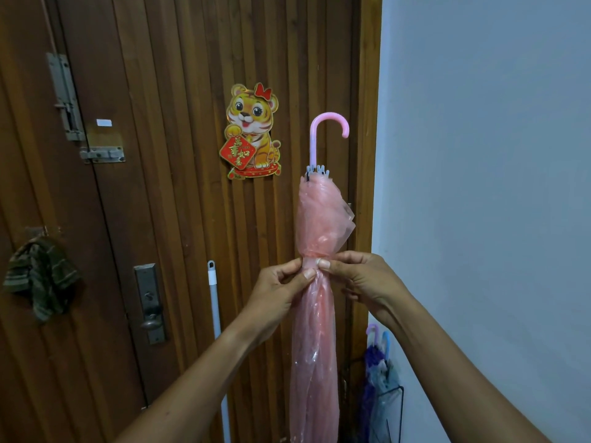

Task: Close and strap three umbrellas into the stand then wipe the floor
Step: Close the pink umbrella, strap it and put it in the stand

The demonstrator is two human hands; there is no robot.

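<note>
- Your pink umbrella [315, 330] is folded shut and held upright in front of the wooden door [179, 219], its curved pink handle [329, 123] at the top and its lower end running out of the bottom of the view.
- Its translucent pink canopy is gathered tight at the middle, where a band cinches it; above that point the plastic bulges loose and creased, below it hangs in narrow folds.
- Your left hand [278, 292] pinches the umbrella at the cinched band, thumb and fingertips closed on it.
- Your right hand [361, 279] pinches the same spot from the other side, thumbnail pressed against the band, touching the left thumb.
- Low on the right, a black wire stand [395, 410] sits against the pale wall and holds a purple umbrella [371, 362] and a blue umbrella [385, 356], handles up.
- A white pole [216, 314] leans on the door just left of your left forearm.
- A tiger decoration [252, 132] is stuck to the door beside the pink handle.
- A striped cloth [41, 276] hangs at the far left, near a door lock [150, 303].
</note>
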